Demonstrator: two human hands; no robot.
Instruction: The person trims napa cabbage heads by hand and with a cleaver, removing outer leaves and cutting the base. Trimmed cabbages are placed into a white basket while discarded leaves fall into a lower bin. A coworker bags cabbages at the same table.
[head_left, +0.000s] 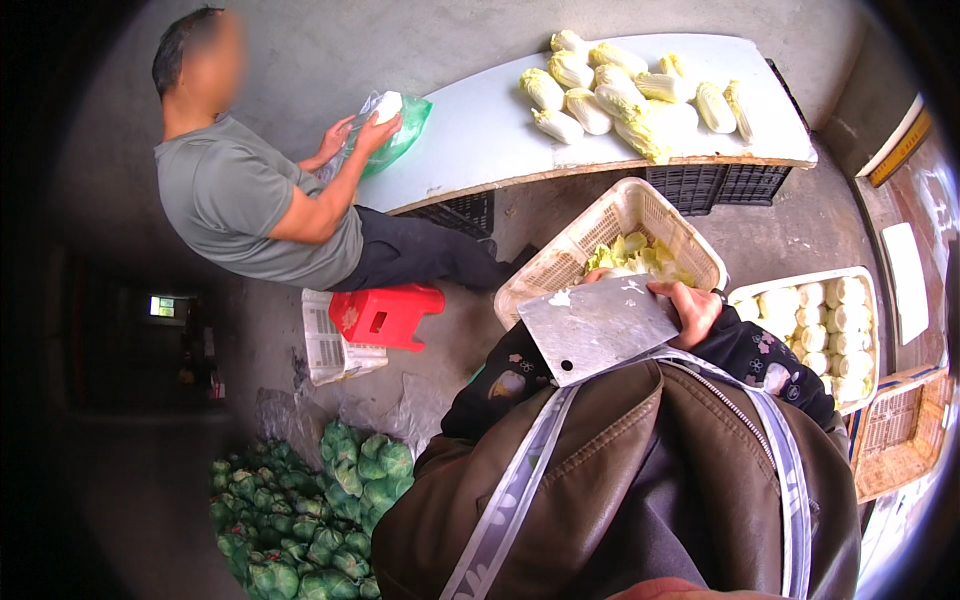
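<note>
My right hand is closed around the handle end of a wide metal cleaver, held flat in front of my chest. Behind the blade's upper edge, only a few fingers of my left hand show, next to something pale; what they hold is mostly hidden. Both hands are over a beige plastic basket with loose yellow-green cabbage leaves in it. Beyond the basket, several napa cabbages lie on a white table.
At the left a person holds a pale vegetable and a green bag. A red stool rests by a white crate. Bagged green cabbages lie lower left. A crate of cabbages and an orange basket stand right.
</note>
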